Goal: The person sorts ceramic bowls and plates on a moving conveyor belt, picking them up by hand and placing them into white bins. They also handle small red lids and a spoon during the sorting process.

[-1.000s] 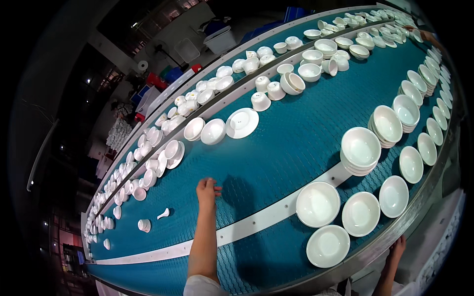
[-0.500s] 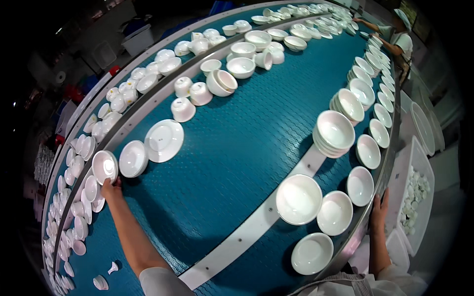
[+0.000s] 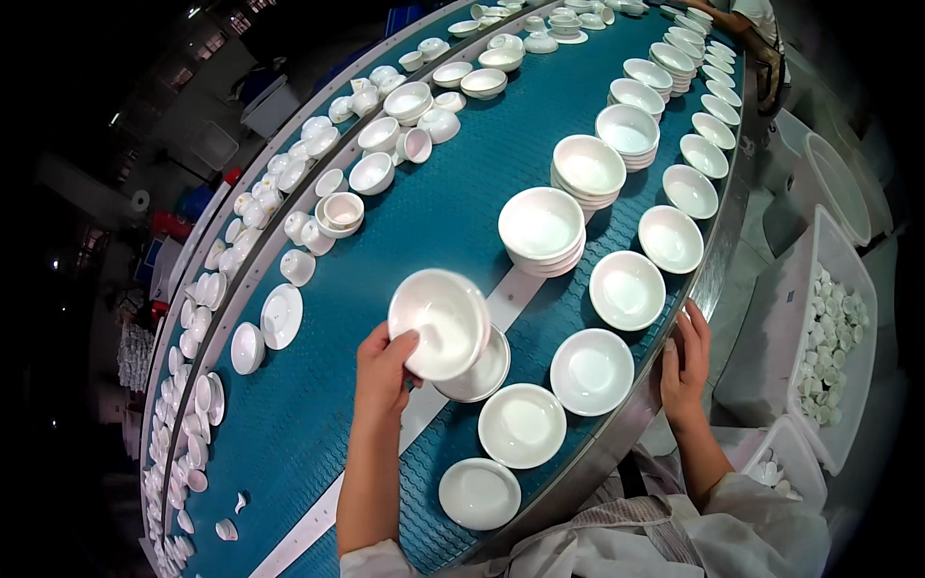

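My left hand (image 3: 383,371) grips a white bowl (image 3: 434,328) by its rim, thumb on the inside. A second rim shows at its right side, but I cannot tell whether another bowl is nested there. The held bowl overlaps a white bowl (image 3: 482,371) on the white strip, hiding part of it. To the right and below stand single white bowls (image 3: 522,426) in a curved row. Stacked bowls (image 3: 541,226) stand just beyond. My right hand (image 3: 686,361), fingers apart and holding nothing, rests at the metal edge (image 3: 631,409) of the belt.
Across the blue belt (image 3: 424,212), a rail (image 3: 231,323) separates more bowls, cups and plates. Two small broken-looking pieces (image 3: 227,529) lie lower left. A bin (image 3: 771,337) of white pieces stands right of the edge. Another person (image 3: 756,29) is at the far right.
My left hand has carried the white bowl from the belt's left side rightward to the bowls near the strip. My right hand remains at the edge. The view has shifted.
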{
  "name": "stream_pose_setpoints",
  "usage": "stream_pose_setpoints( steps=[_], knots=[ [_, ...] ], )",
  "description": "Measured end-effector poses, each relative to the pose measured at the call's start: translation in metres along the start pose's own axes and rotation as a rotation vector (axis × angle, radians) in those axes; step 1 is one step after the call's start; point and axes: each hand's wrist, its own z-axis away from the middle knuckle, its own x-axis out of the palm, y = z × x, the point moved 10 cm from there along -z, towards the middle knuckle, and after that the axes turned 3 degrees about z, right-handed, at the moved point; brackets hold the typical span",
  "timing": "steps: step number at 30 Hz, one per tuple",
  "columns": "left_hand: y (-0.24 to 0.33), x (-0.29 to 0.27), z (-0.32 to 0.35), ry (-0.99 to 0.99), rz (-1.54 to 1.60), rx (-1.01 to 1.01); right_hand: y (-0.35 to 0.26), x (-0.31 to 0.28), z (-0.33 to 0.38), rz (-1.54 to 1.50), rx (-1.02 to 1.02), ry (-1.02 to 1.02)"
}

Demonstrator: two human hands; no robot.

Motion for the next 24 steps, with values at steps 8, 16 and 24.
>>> stream_pose_setpoints(
  steps=[8, 16, 24],
  knots=[
    [0.009, 0.170, -0.112, -0.093, -0.477, 0.016, 0.039, -0.004, -0.057, 0.004, -0.095, -0.063],
    [-0.042, 0.113, -0.092, -0.262, -1.307, -0.016, 0.086, 0.003, -0.098, 0.005, -0.119, -0.120],
    [-0.074, 0.049, -0.067, 0.194, -0.822, -0.139, 0.125, 0.026, -0.123, 0.064, -0.225, -0.222]
  ],
)
